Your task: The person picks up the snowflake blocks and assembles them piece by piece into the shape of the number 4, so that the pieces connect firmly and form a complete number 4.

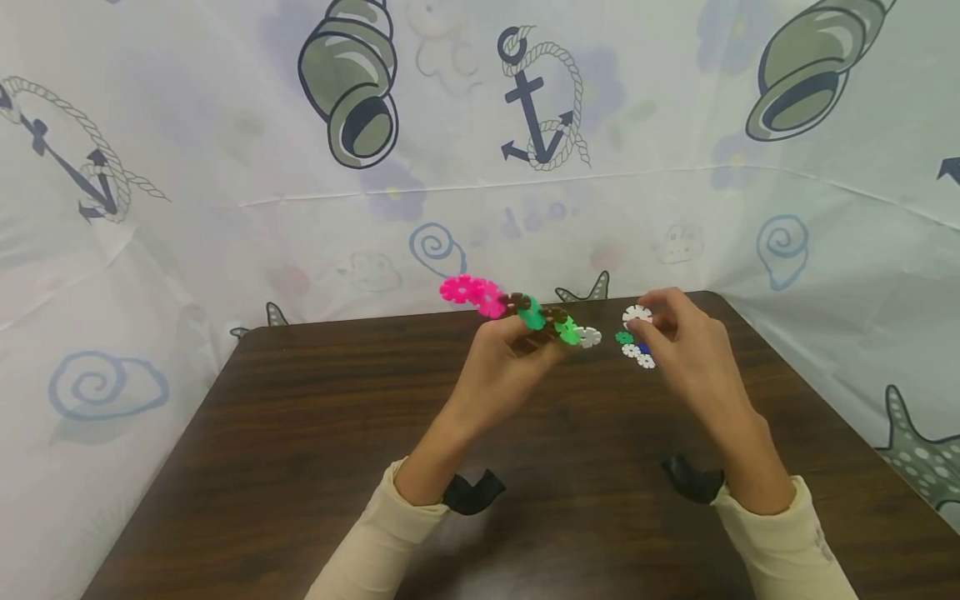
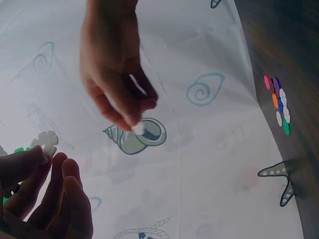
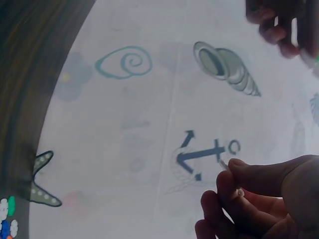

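My left hand (image 1: pixel 498 371) grips a chain of interlocked flower-shaped discs above the table, with pink discs (image 1: pixel 463 289) at its left end, then brown and green ones. A white disc (image 1: pixel 589 337) forms the chain's right end; in the left wrist view this white disc (image 2: pixel 47 142) stands by the thumb and fingertips. My right hand (image 1: pixel 697 358) pinches a separate white disc (image 1: pixel 637 316) between thumb and fingers, to the right of the chain and apart from it. In the right wrist view that disc (image 3: pixel 224 164) shows edge-on.
Several loose discs lie on the dark wooden table (image 1: pixel 315 433) near its far edge, among them a green one (image 1: pixel 624 337), a blue one and white ones (image 1: pixel 646 361); the left wrist view also shows orange (image 2: pixel 275 101), pink and purple ones. A printed cloth (image 1: pixel 480 192) hangs behind.
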### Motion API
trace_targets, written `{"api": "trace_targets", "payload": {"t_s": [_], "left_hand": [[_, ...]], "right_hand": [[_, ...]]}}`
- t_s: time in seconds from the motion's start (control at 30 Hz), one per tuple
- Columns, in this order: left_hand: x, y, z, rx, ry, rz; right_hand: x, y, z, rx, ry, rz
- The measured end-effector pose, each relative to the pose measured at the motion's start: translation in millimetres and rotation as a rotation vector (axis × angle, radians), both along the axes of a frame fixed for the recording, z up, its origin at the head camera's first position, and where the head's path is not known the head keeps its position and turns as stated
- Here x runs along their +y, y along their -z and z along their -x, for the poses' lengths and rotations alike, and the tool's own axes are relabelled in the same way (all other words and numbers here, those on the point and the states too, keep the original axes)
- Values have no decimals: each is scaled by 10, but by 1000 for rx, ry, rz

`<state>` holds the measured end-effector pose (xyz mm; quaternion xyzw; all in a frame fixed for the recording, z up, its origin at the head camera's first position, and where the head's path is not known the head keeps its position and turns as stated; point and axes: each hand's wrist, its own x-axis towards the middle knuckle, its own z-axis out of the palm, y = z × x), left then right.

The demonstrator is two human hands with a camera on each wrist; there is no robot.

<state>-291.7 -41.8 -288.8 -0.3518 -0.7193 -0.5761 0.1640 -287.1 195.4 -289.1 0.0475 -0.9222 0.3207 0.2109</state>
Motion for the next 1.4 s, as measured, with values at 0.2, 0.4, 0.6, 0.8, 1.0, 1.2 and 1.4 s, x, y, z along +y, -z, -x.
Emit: {"api": "trace_targets", "payload": {"t_s": [0.2, 0.4, 0.6, 0.8, 1.0, 1.2, 1.4], "left_hand": [[7, -9, -17, -36, -21, 2], [4, -12, -22, -40, -27, 9], [8, -22, -23, -39, -36, 26], [10, -22, -28, -53, -39, 26], [19, -12, -33, -69, -41, 29], [34, -12, -41, -82, -53, 41], [47, 4, -41, -74, -62, 60]], "right_hand": [[-100, -69, -135, 124, -16, 28], [-194, -135, -286, 222, -8, 65], [-262, -200, -428, 304, -24, 117], [-321, -241, -520, 358, -50, 133], [-371, -270, -597, 385, -75, 140], [-424, -286, -629, 416, -97, 153], [-470, -260, -594, 438, -102, 135]]}}
